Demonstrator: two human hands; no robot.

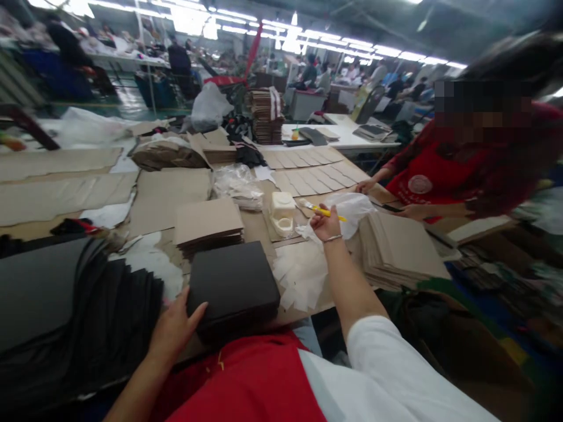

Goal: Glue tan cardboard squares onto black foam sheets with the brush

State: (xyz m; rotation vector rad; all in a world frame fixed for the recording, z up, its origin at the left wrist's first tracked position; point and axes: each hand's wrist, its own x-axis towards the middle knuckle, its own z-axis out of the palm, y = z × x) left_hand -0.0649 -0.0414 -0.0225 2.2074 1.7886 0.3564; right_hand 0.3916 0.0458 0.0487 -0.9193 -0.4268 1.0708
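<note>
My right hand (326, 224) is closed around the yellow handle of a brush (328, 212), its pale bristles pointing left. Just left of the bristles stands a cream-coloured glue container (282, 206) with a round opening in front. At the left side of a stack of black sheets (233, 275), my left hand (178, 319) rests with thumb and fingers apart, the thumb at the stack's edge. Part of its fingers is hidden against the stack's side. Behind the black stack lies a stack of tan boards (209, 224). Small translucent pieces (303, 272) are spread between the black stack and my right forearm.
A large pile of black sheets (65, 305) fills the left. Tan boards (398, 246) are piled on the right, near a co-worker in a red apron (428, 181). Overlapping tan strips (312, 176) and a clear plastic bag (237, 181) lie farther back.
</note>
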